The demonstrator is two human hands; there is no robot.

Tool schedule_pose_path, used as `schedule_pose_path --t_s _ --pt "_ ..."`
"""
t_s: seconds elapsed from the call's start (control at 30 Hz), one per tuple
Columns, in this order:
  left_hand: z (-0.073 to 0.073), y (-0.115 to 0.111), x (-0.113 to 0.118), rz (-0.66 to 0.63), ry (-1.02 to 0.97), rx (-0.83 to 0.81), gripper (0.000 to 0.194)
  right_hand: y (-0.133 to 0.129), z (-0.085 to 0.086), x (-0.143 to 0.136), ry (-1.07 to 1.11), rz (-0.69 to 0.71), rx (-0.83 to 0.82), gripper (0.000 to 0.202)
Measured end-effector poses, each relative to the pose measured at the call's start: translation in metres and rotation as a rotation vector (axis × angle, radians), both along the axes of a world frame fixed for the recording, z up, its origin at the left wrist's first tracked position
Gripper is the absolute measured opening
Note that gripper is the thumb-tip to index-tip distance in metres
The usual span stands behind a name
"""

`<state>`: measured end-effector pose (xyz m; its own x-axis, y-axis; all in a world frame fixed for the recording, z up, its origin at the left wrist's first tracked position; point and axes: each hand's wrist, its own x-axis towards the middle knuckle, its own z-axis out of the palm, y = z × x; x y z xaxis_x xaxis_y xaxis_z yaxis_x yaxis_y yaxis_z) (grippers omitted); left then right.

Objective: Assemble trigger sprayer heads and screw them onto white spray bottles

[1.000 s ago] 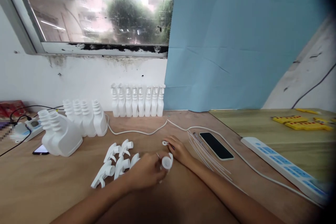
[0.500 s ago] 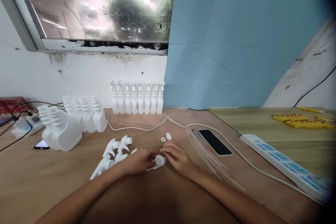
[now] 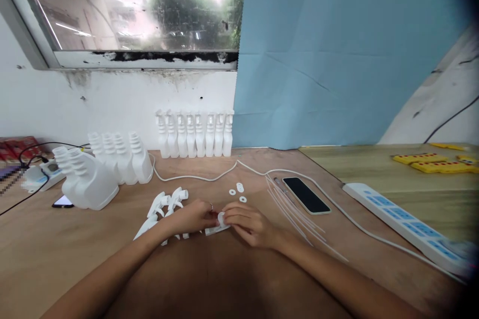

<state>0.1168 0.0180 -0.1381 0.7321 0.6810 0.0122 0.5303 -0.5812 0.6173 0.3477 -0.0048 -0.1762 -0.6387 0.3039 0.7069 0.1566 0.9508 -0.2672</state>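
Note:
My left hand (image 3: 196, 217) is closed around a white trigger spray head (image 3: 216, 230), whose round collar faces up. Fingers of my right hand (image 3: 249, 224) are pressed together at the collar's edge; whether a small part is also pinched there is hidden. Several more trigger spray heads (image 3: 159, 202) lie beside my left hand, some partly covered by its forearm. Just beyond my right hand are a few flat white ring washers (image 3: 243, 199) on the table. Thin clear dip tubes (image 3: 292, 212) lie to the right.
White bottles without tops (image 3: 98, 184) stand at the left. A row of bottles with spray heads (image 3: 200, 137) lines the wall. Rightward lie a phone (image 3: 306, 195), a white cable (image 3: 346, 222) and a power strip (image 3: 404, 229). Another phone (image 3: 63, 202) is far left.
My right hand has moved left onto the collar of the spray head, where its fingers were slightly apart from it before. A washer near the right fingertips now shows. The view has tilted slightly.

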Motion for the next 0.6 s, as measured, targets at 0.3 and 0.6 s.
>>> schedule_pose_path --t_s 0.3,0.6 --pt "-0.011 -0.023 0.002 0.075 0.055 0.348 0.033 -0.004 -0.028 0.006 -0.045 -0.171 -0.243 0.030" --pt "-0.045 -0.037 0.001 0.040 0.127 0.589 0.039 0.001 -0.038 0.000 -0.082 -0.204 -0.296 0.018"
